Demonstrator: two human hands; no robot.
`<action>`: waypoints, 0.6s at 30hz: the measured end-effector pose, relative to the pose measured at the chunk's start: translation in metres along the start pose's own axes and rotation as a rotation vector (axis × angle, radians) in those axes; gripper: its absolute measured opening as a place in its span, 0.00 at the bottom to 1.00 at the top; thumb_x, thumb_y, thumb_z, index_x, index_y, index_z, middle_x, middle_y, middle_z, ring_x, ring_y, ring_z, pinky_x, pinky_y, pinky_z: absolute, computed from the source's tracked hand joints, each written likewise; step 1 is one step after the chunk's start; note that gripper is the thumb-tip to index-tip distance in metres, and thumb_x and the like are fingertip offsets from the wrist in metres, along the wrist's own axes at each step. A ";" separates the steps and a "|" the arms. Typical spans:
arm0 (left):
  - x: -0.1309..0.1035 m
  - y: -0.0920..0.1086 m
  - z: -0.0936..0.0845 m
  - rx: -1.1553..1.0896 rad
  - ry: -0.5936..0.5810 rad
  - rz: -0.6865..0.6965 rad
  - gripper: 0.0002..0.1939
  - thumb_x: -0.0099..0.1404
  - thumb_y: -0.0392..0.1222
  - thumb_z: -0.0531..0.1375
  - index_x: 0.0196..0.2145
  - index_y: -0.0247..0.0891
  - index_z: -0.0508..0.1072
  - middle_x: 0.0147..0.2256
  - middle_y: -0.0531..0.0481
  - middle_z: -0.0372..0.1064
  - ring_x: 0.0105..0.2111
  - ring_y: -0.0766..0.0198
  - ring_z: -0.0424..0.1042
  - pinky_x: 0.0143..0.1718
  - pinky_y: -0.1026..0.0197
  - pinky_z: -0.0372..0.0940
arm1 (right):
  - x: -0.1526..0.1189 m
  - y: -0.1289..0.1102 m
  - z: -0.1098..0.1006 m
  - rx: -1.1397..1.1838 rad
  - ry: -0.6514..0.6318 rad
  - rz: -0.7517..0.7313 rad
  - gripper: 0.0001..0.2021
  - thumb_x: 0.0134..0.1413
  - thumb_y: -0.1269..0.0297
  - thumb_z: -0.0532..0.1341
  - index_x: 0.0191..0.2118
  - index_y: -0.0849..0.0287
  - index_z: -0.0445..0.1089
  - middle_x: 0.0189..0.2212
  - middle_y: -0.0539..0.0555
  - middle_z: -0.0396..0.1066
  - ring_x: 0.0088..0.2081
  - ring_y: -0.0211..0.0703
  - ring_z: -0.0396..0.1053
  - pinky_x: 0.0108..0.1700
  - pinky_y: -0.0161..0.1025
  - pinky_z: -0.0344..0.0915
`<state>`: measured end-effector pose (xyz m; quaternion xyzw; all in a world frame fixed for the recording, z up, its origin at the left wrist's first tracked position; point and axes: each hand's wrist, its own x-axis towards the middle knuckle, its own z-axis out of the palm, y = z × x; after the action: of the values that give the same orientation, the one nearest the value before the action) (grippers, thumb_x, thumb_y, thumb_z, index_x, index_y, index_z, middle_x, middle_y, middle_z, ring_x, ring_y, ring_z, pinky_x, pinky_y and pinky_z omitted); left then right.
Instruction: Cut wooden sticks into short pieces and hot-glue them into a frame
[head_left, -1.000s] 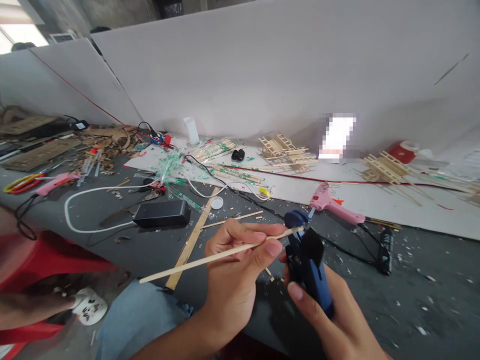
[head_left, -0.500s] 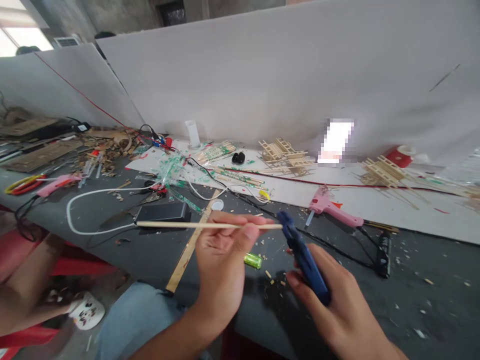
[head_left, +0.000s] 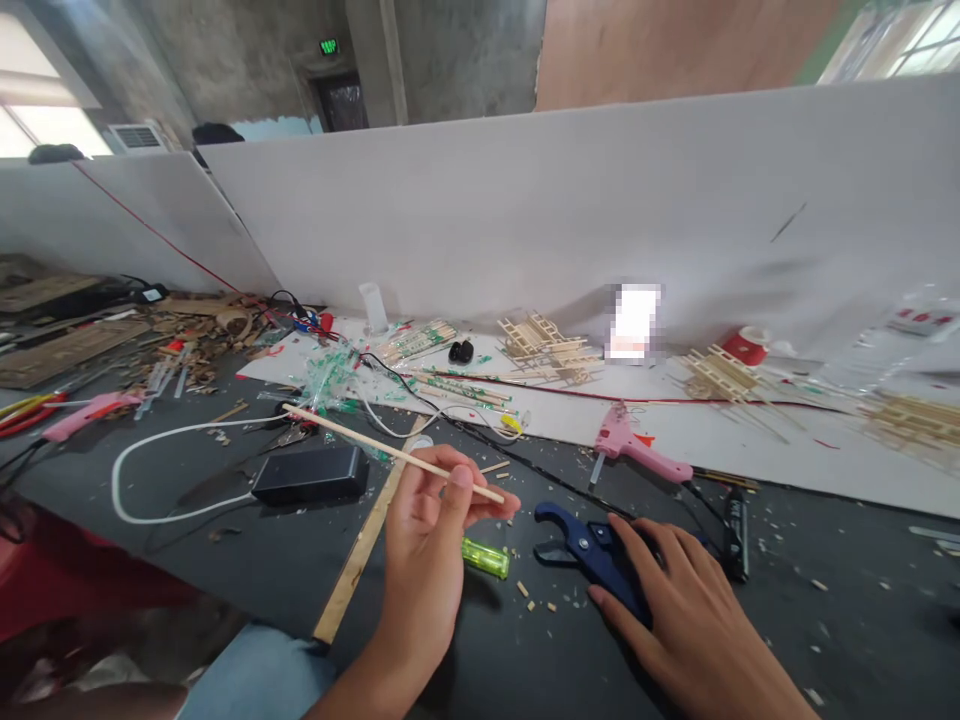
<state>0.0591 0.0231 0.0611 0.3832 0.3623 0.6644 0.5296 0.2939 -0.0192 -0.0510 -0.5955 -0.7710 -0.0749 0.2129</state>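
My left hand (head_left: 431, 540) pinches a thin wooden stick (head_left: 375, 443) between thumb and fingers. The stick slants up to the left, its near end just past the fingertips. Lower right, my right hand (head_left: 686, 600) is around the handles of a blue hand cutter (head_left: 592, 545), thumb on one side and fingers on the other. The cutter is low at the table, its jaws apart and pointing left, away from the stick. A lime-green translucent piece (head_left: 485, 558) lies beside my left wrist, with small cut wood bits (head_left: 523, 590) near it.
A pink glue gun (head_left: 641, 447) lies behind the cutter, and a wooden strip (head_left: 360, 550) and black power brick (head_left: 311, 473) lie on the left. Wooden stick assemblies (head_left: 536, 345), bundled sticks (head_left: 465, 388) and a lit, blurred-out screen (head_left: 634, 320) are along the white partition (head_left: 487, 210).
The cutter has come away from the stick's right end and moved down to the table, its jaws now apart. The stick has tilted, left end up. The view has shifted upward.
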 end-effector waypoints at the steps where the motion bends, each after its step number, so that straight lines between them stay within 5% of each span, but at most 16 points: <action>1: -0.002 0.000 0.001 0.008 -0.018 -0.022 0.09 0.68 0.46 0.66 0.37 0.40 0.71 0.30 0.57 0.70 0.27 0.67 0.78 0.34 0.64 0.75 | 0.000 0.000 -0.002 0.015 -0.002 0.005 0.31 0.63 0.43 0.58 0.63 0.60 0.66 0.53 0.66 0.71 0.55 0.65 0.69 0.54 0.63 0.70; 5: -0.007 0.002 0.004 0.024 -0.076 -0.095 0.12 0.66 0.48 0.67 0.36 0.38 0.73 0.28 0.57 0.68 0.24 0.69 0.74 0.29 0.67 0.71 | 0.023 0.018 -0.027 0.150 -0.083 0.046 0.29 0.63 0.42 0.58 0.62 0.54 0.67 0.58 0.61 0.70 0.60 0.62 0.67 0.58 0.62 0.68; 9: -0.008 -0.001 0.001 0.049 -0.131 -0.173 0.16 0.65 0.54 0.68 0.35 0.38 0.73 0.24 0.57 0.68 0.20 0.72 0.70 0.24 0.70 0.68 | 0.086 0.076 -0.043 0.280 -0.143 0.166 0.22 0.65 0.44 0.57 0.56 0.49 0.72 0.57 0.57 0.73 0.57 0.57 0.71 0.58 0.58 0.69; 12: -0.007 -0.005 -0.001 0.091 -0.162 -0.239 0.19 0.64 0.57 0.67 0.36 0.37 0.73 0.22 0.57 0.68 0.19 0.73 0.68 0.22 0.71 0.65 | 0.141 0.129 -0.030 0.338 -0.141 0.252 0.21 0.63 0.46 0.59 0.50 0.55 0.75 0.49 0.60 0.77 0.49 0.56 0.75 0.47 0.51 0.73; 18: -0.005 -0.011 0.000 0.195 -0.062 -0.372 0.27 0.56 0.65 0.70 0.34 0.36 0.75 0.20 0.55 0.68 0.17 0.73 0.67 0.21 0.71 0.62 | 0.217 0.191 0.012 0.342 -0.185 0.244 0.15 0.71 0.57 0.55 0.50 0.60 0.74 0.50 0.59 0.76 0.51 0.49 0.73 0.56 0.51 0.67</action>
<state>0.0646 0.0200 0.0511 0.3793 0.4730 0.5049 0.6144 0.4286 0.2311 0.0022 -0.6440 -0.7110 0.1380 0.2464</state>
